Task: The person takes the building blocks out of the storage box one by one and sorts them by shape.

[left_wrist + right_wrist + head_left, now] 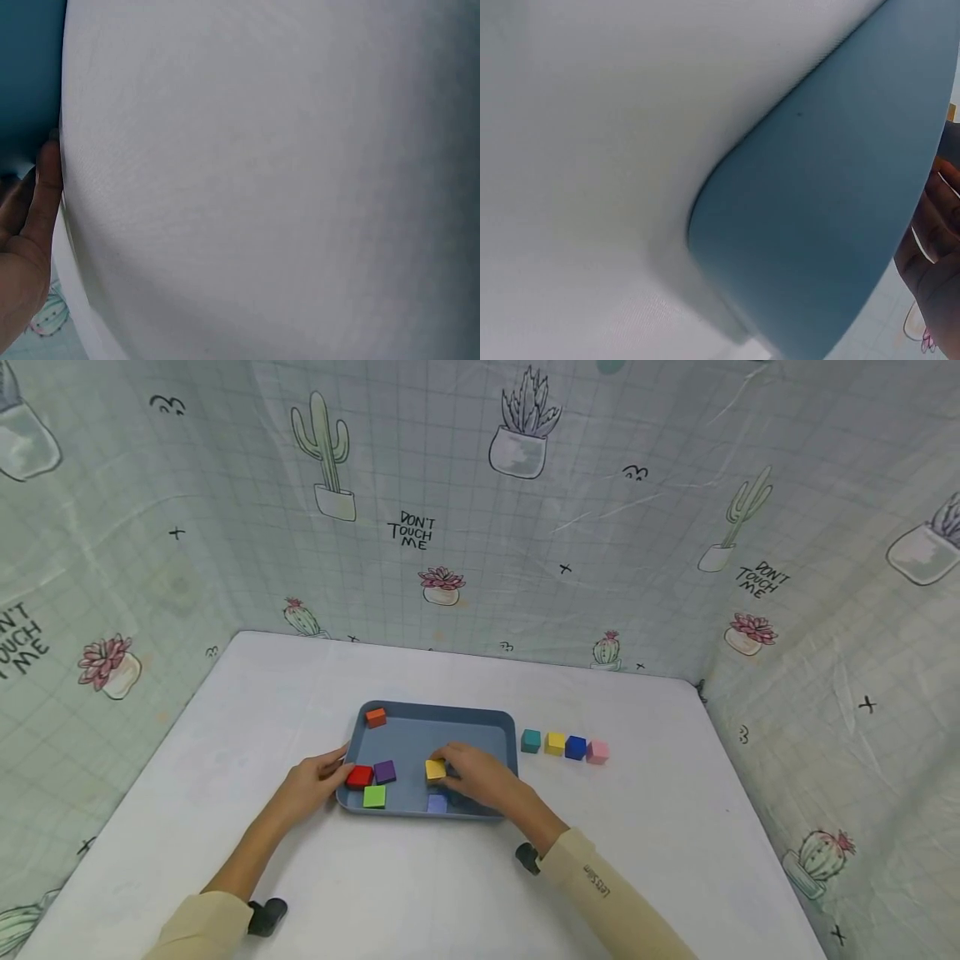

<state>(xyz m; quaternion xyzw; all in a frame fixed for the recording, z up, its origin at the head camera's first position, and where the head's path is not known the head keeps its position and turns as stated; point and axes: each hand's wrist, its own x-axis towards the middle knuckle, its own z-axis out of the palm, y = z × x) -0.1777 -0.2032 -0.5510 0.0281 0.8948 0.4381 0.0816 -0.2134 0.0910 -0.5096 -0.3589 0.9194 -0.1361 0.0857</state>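
A blue-grey tray (450,710) lies on the white table. At its left rim my left hand (309,787) holds the edge, thumb over the rim beside a red block (359,777) and fingers outside. The left wrist view shows this hand (30,232) against the tray's side (30,75). Over the tray's middle right, my right hand (483,777) pinches a yellow block (435,770) between thumb and fingers. A lavender block (437,804) sits just in front of it. Near the red block are a purple block (385,772) and a lime green block (374,797).
In the tray's far left corner sits an orange block (376,718). Right of the tray, a row on the table holds a teal block (531,741), another yellow block (555,743), a blue block (575,747) and a pink block (597,752). A patterned curtain (480,552) surrounds the table.
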